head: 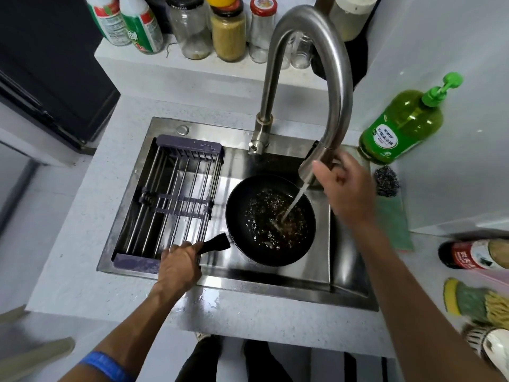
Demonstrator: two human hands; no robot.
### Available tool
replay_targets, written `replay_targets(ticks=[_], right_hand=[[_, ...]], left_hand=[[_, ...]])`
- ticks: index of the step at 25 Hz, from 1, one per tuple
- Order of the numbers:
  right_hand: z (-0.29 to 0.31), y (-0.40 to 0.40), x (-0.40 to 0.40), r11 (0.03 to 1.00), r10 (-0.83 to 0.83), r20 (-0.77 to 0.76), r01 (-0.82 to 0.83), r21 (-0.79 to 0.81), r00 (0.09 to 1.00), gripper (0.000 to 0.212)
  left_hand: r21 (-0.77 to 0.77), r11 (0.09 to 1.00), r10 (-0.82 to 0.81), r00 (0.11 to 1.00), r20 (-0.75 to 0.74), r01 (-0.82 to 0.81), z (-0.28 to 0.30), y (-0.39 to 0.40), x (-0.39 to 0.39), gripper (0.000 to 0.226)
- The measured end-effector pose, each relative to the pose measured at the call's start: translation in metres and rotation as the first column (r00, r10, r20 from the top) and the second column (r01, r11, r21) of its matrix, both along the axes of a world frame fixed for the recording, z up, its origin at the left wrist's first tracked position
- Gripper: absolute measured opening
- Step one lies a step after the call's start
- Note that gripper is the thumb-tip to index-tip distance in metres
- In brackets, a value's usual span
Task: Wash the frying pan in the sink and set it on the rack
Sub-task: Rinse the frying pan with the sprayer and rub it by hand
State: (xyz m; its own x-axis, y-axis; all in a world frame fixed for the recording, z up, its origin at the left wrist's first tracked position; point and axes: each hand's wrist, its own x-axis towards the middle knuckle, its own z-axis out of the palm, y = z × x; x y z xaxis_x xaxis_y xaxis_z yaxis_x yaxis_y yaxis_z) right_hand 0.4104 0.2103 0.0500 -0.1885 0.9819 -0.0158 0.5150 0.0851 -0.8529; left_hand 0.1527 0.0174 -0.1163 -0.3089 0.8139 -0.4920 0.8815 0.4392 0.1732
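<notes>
Left hand (180,260) grips the handle; frying pan (271,220) sits at its two o'clock, black, water-spattered. Right hand (345,188) curls around the faucet (316,166).

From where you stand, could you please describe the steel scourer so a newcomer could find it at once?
Start at the stainless sink and go to its far right corner, where the green pump bottle stands. The steel scourer sits on the counter just in front of that bottle, beside a flat green cloth. It is the only dark, wiry, ball-shaped thing there.
</notes>
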Motion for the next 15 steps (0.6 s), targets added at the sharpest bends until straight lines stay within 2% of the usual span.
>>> replay_targets(ticks=[1, 2, 3, 5, 8, 11, 12, 13, 15], right_hand=[[-0.016, -0.010, 0.007, 0.994, -0.086, -0.133, 0.076, -0.084, 0.987, 0.012], [-0.038, -0.018, 0.016, 0.963, -0.212, -0.177, 0.174, -0.206, 0.961, 0.016], [-0.066, -0.025, 0.025, 0.895, -0.330, -0.121, 0.269, -0.356, 0.936, 0.021], [-0.130, -0.038, 0.037, 0.658, -0.437, 0.060, 0.364, -0.659, 0.898, 0.027], [-0.214, -0.050, 0.041, 0.335, -0.451, 0.188, 0.361, -0.870, 0.872, 0.033], [-0.261, -0.056, 0.037, 0.092, -0.580, 0.113, 0.203, -0.975, 0.807, 0.040], [-0.269, -0.059, 0.035, 0.057, -0.624, 0.094, 0.166, -0.985, 0.776, 0.037], [-0.270, -0.059, 0.031, 0.061, -0.642, 0.088, 0.165, -0.984, 0.762, 0.028], [-0.263, -0.055, 0.028, 0.125, -0.637, 0.116, 0.251, -0.960, 0.762, 0.016]], left_hand=[[0.009, 1.000, 0.010, 1.000, 0.015, -0.011, -0.001, 0.000, -0.001, 0.055], [0.018, 1.000, 0.018, 0.999, 0.028, -0.019, -0.001, 0.000, -0.002, 0.054], [0.021, 1.000, 0.022, 0.999, 0.035, -0.023, -0.002, 0.001, -0.002, 0.052], [0.022, 0.999, 0.026, 0.999, 0.035, -0.027, -0.005, 0.001, -0.001, 0.048], [0.005, 1.000, 0.027, 0.999, 0.019, -0.027, -0.013, 0.004, -0.002, 0.044], [0.028, 0.999, 0.028, 0.998, -0.047, -0.027, -0.017, 0.008, -0.001, 0.041], [0.030, 0.999, 0.020, 0.997, -0.080, -0.018, -0.017, 0.010, 0.001, 0.042], [0.028, 1.000, 0.006, 0.993, -0.115, -0.003, -0.016, 0.013, 0.002, 0.043], [0.008, 0.998, -0.058, 0.980, -0.191, 0.060, -0.004, 0.021, 0.003, 0.044]])
